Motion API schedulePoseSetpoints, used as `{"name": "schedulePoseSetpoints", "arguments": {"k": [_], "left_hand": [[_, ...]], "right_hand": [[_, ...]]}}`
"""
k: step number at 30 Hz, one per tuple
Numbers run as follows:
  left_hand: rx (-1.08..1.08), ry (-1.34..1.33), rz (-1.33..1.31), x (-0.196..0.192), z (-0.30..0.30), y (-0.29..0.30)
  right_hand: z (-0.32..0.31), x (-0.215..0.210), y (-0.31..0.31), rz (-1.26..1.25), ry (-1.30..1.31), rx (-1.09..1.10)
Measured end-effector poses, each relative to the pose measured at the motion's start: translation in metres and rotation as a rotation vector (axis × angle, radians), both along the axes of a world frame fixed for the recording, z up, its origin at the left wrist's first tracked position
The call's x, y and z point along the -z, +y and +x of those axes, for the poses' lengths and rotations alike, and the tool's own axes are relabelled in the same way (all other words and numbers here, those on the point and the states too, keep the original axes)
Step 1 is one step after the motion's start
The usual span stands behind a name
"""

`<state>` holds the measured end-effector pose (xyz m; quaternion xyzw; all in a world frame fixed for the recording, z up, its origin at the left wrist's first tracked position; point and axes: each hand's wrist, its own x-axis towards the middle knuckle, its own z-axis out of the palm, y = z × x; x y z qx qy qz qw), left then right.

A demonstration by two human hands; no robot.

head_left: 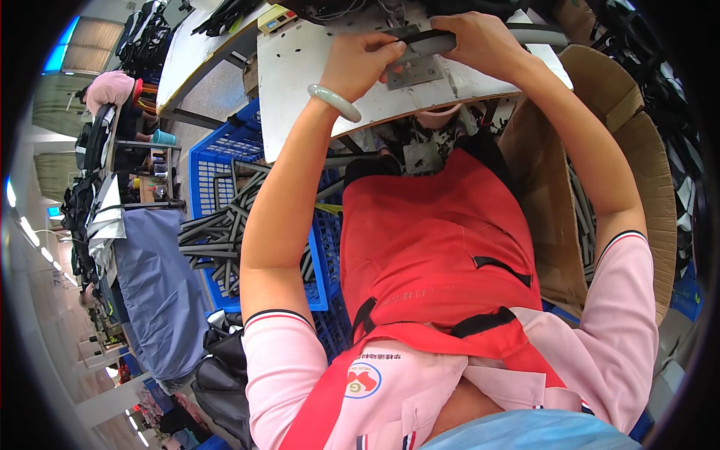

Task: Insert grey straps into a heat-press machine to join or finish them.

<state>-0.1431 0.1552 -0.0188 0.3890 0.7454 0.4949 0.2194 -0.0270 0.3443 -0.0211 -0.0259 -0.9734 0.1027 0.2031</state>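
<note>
A grey tube-like strip [427, 46] with a black band along its upper edge lies across the metal plate [420, 73] of what looks like a sewing machine. My left hand [361, 61] pinches the strip's left end between thumb and fingers; a pale bangle [334, 102] circles that wrist. On the other side of the plate, my right hand [484, 46] has its fingers bent over the same strip. Its far part [538, 34] sticks out to the right beyond my hand. Most of the machine's head is cut off at the top edge.
A blue plastic crate [201, 174] left of my lap holds many similar grey pieces [225, 232]. At my right stands an open cardboard box [544, 187] with more inside. The white table [300, 97] has a small yellow-and-white box [277, 19]. Another person [111, 91] is at far left.
</note>
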Motion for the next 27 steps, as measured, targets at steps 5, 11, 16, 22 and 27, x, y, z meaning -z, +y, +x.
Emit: {"name": "schedulePoseSetpoints", "arguments": {"k": [5, 11, 16, 22, 27], "left_hand": [[-0.012, 0.004, 0.061, 0.004, -0.011, 0.003], [0.010, 0.013, 0.071, 0.010, -0.039, 0.013], [-0.117, -0.087, 0.219, 0.012, -0.046, -0.003], [0.053, 0.321, -0.165, 0.020, -0.018, -0.022], [0.127, 0.183, -0.035, 0.009, 0.033, 0.013]], "right_hand": [[-0.005, -0.011, -0.002, -0.031, -0.041, 0.046], [-0.033, -0.018, 0.009, 0.122, -0.125, 0.032], [-0.012, -0.029, 0.012, 0.051, 0.007, 0.271], [0.040, 0.028, -0.082, 0.190, 0.202, -0.501], [0.027, 0.056, -0.142, 0.396, -0.223, -0.472]]}}
